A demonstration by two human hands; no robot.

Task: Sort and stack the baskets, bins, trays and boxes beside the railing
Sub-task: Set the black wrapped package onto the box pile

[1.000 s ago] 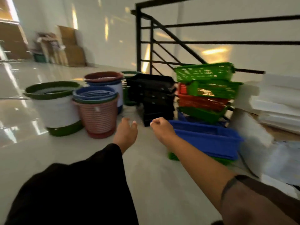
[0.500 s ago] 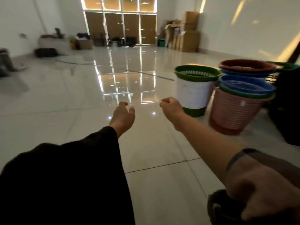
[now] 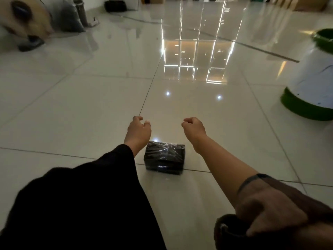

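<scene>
Both hands out, empty: left hand (image 3: pixel 138 131) loosely curled, right hand (image 3: pixel 193 129) fisted. Black wrapped box (image 3: pixel 164 160) on floor (image 3: pixel 90 114) between forearms; white-green bin (image 3: pixel 311 82) far right.

floor (image 3: pixel 90 109): glossy pale tiles | black wrapped box (image 3: pixel 164 159): below, between both grips | white green-rimmed bin (image 3: pixel 312 74): far right of grips

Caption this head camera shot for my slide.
Both empty hands, left and right, reach above a black wrapped box on the tiled floor.
</scene>
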